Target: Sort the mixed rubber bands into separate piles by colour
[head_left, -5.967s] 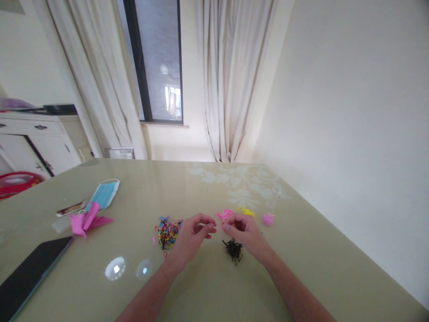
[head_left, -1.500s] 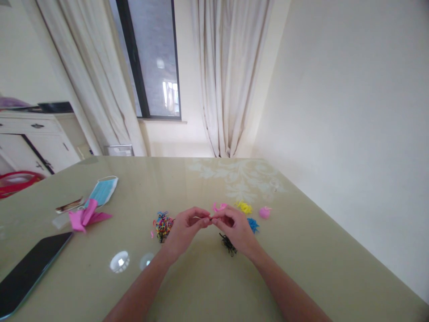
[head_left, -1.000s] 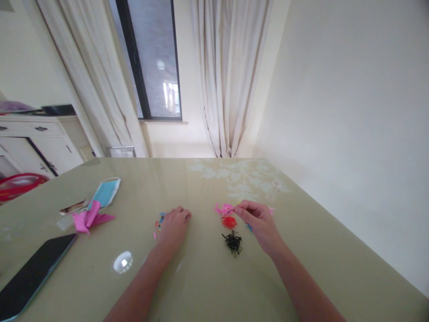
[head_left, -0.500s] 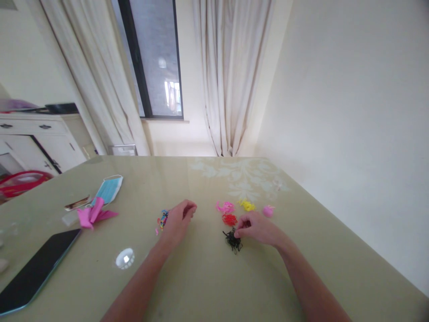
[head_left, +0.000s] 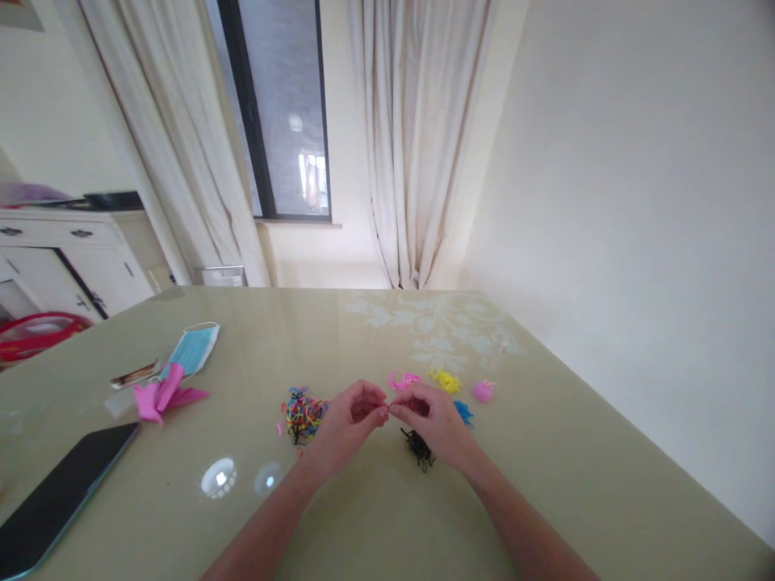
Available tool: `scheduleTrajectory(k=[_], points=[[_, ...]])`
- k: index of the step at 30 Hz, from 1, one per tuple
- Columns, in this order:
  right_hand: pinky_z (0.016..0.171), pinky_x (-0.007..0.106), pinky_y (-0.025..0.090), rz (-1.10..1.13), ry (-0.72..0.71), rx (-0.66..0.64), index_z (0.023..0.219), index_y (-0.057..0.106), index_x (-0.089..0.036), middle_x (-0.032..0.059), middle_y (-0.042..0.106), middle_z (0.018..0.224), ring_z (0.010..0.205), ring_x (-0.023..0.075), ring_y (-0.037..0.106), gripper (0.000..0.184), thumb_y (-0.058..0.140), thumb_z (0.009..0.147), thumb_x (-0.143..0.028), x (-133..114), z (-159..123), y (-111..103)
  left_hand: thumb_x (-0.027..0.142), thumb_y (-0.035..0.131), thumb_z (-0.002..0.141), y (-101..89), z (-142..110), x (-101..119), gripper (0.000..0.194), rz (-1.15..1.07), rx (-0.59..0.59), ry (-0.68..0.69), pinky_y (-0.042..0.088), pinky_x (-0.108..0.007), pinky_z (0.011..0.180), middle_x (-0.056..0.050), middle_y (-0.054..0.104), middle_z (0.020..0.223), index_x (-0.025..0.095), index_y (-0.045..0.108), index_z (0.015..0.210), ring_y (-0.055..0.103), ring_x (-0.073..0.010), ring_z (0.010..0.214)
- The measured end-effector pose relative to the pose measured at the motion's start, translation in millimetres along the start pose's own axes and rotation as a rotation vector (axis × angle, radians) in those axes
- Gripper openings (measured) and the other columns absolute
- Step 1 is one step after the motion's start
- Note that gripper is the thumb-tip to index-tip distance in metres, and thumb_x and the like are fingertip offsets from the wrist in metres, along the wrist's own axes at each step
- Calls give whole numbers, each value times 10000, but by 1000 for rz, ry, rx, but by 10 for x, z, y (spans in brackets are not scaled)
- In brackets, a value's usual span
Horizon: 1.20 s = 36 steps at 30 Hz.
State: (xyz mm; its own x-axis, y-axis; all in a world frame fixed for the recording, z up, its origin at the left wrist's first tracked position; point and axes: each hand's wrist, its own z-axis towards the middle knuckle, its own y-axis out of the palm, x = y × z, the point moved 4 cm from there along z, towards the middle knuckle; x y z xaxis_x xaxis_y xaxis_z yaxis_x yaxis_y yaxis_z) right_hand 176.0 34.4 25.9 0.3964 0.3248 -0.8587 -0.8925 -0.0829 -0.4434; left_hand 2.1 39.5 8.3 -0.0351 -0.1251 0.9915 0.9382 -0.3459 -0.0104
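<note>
My left hand (head_left: 353, 421) and my right hand (head_left: 437, 421) meet fingertip to fingertip above the table, both pinched. Whatever sits between the tips is too small to make out. Just left of my left hand lies a mixed pile of small coloured rubber bands (head_left: 301, 415). Around my right hand are single-colour heaps: black bands (head_left: 417, 450) below it, pink bands (head_left: 404, 380) and yellow bands (head_left: 446, 380) behind it, blue bands (head_left: 464, 412) at its right. Red bands are mostly hidden behind its fingers.
A round pink item (head_left: 483, 391) lies right of the heaps. On the left are a dark phone or tablet (head_left: 66, 492), a pink folded-paper shape (head_left: 166, 395) and a blue face mask (head_left: 194, 349). The glass-like tabletop (head_left: 363, 532) shows light reflections; a wall borders its right side.
My right hand has left the black heap and moved left, uncovering the blue bands. My left hand has shifted right and down, showing more of the mixed pile. Their fingertips now meet.
</note>
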Motion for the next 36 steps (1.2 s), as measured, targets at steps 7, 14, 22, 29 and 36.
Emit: scheduleTrajectory(k=[7,14,22,29,36], points=[[577,267,348,4,18,-19,777,752,-179,4,626,669,618,150,505,293,706,908,-437,-6,-9,-7,448,762,849,-13,9,0,320,1,7,13,540,-295,760,-23,701,833,175,634,954,674,-157,788],[565,265,354,31,-27,-12,768,750,-187,2,631,665,605,142,496,279,711,898,-430,-53,-18,-80,470,740,851,-18,8,52,320,37,-7,12,533,-296,749,-21,696,838,187,636,961,664,-164,779],[600,285,428,-4,36,30,829,799,-179,39,727,744,658,168,579,327,723,875,-493,90,19,-570,224,579,917,-647,26,26,215,1020,209,1,475,-411,932,-109,724,1072,195,751,1042,644,-280,1039],[614,297,446,-18,83,113,830,800,-167,43,723,728,650,173,582,319,736,846,-479,245,19,-848,190,517,959,-717,61,-110,255,1231,80,-107,454,-393,954,-107,734,1022,197,771,981,655,-281,1048],[605,297,446,-49,128,178,816,805,-166,39,721,707,639,176,592,321,729,837,-478,356,26,-968,173,537,930,-683,51,-14,206,1193,121,-69,461,-363,885,-73,748,979,213,739,928,668,-252,963]])
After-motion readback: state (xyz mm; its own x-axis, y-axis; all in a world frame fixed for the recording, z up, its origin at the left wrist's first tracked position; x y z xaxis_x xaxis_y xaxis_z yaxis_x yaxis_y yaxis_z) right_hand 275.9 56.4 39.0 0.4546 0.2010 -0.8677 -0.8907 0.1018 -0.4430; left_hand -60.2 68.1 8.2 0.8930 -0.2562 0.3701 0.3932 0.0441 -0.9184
